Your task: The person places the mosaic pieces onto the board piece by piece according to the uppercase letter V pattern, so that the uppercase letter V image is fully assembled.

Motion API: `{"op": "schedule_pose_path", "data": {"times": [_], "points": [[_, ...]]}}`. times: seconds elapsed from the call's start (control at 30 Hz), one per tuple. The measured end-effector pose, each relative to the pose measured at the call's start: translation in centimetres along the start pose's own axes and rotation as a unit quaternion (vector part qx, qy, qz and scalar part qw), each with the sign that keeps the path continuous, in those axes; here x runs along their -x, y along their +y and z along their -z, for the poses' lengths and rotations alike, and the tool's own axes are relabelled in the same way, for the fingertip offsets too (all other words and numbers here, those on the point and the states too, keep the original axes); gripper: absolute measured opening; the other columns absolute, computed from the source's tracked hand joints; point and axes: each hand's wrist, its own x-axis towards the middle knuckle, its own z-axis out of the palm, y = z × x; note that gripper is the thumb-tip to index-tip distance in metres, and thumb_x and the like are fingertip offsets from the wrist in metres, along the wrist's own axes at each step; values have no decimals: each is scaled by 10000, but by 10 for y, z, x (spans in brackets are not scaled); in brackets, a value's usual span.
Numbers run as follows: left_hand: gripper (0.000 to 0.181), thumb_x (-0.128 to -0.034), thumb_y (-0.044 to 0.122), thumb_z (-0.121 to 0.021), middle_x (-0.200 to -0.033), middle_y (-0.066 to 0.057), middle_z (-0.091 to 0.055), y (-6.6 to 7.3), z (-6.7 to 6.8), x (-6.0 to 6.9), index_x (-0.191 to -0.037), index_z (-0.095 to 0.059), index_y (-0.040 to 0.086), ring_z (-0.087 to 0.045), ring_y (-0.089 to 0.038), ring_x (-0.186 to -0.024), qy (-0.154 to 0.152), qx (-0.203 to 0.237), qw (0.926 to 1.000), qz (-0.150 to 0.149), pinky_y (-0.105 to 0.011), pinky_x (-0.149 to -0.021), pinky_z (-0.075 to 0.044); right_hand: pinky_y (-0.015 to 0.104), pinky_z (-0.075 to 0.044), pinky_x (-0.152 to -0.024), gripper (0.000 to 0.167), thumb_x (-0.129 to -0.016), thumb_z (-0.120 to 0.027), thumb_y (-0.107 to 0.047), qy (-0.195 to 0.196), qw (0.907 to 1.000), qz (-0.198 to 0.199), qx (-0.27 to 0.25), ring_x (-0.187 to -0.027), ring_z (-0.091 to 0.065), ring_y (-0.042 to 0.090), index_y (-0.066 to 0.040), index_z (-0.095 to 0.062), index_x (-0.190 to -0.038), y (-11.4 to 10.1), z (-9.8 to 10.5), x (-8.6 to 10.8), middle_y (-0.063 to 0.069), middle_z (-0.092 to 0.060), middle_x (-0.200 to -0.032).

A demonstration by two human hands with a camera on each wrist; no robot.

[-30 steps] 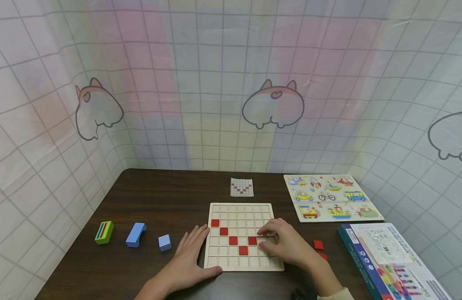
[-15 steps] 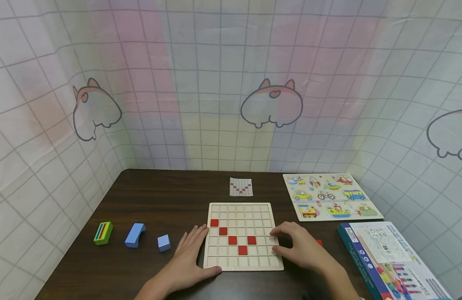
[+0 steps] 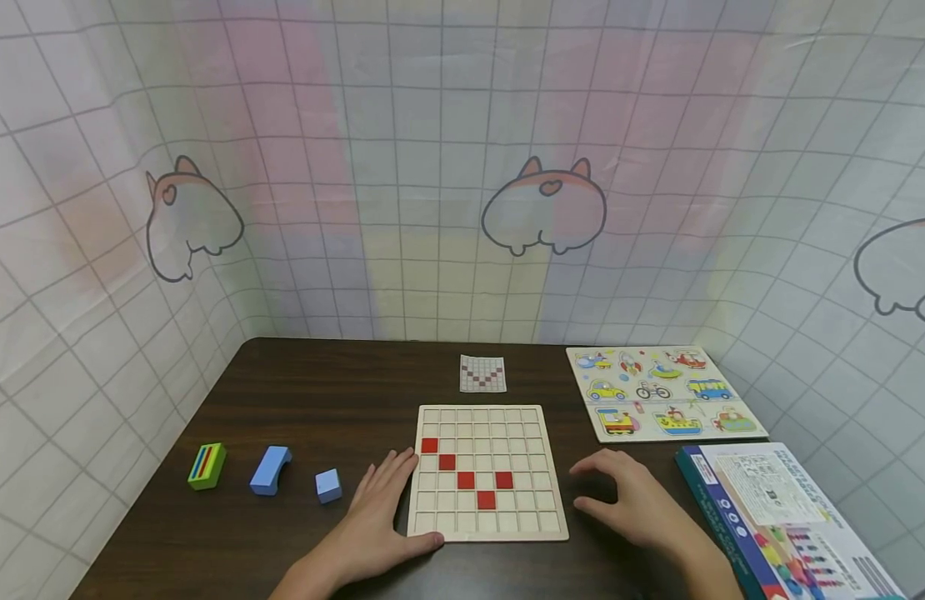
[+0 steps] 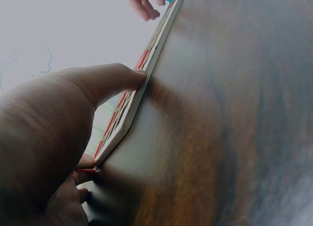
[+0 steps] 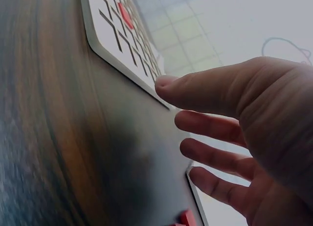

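Observation:
A pale wooden grid board (image 3: pixel 522 523) lies flat in the middle of the head view, with several red square tiles (image 3: pixel 487 500) set in its cells in a V-like line. Along the board's left edge rests my left hand (image 3: pixel 372 525), fingers extended; the left wrist view has its thumb (image 4: pixel 120 79) on the near edge. To the right of the board hovers my right hand (image 3: pixel 635 504), holding nothing, thumb and fingers apart. Loose red tiles (image 5: pixel 187 218) show at the bottom of the right wrist view; in the head view that hand hides them.
Behind the board lies a small pattern card (image 3: pixel 482 375). At right are a vehicle picture puzzle (image 3: pixel 668 396) and a box (image 3: pixel 785 508). Blocks stand at left: a green striped one (image 3: pixel 207 466), a blue arch (image 3: pixel 271 471) and a blue cube (image 3: pixel 328 486).
My right hand has moved right, off the board to the table beside it, and now covers the loose red tiles. My left hand has stayed at the board's left edge.

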Motion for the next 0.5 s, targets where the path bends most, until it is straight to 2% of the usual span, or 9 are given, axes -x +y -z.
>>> {"op": "schedule_pose_path", "data": {"times": [0.1,0.2,0.37,0.5], "points": [[1270,-790,786,-859,-1827,-55,-338,0,0,0,-1760,-327,163,-170,-357,-1746,9,0,10000,-20,-694,-1391,-94,483,-614,-1064,345,-921,-932,-270,106,9999,-2,29,-1189,-706,146,-285,-776,-1227,4,4,4,-184,-747,-1209],[1268,-792,785,-859,-1827,-54,-338,0,0,0,-1759,-328,160,-168,-356,-1746,9,3,10000,-31,-691,-1392,-91,434,-624,-1014,353,-914,-939,-270,187,9998,-12,39,-1160,-705,137,-278,-779,-1228,7,8,8,-177,-750,-1207],[1278,-783,801,-853,-1830,-43,-334,-2,-1,-2,-1762,-326,171,-155,-340,-1750,-23,-6,10000,51,-678,-1397,-81,287,-544,-824,360,-912,-942,-277,166,9998,-94,-48,-989,-627,117,-250,-782,-1233,11,12,14,-130,-746,-1191],[1275,-784,796,-856,-1829,-44,-335,-1,-1,-2,-1762,-326,174,-156,-344,-1749,-19,-13,10000,58,-683,-1395,-82,299,-556,-829,364,-908,-945,-275,158,9997,-164,13,-970,-620,118,-247,-780,-1232,15,14,19,-115,-740,-1187]]}}
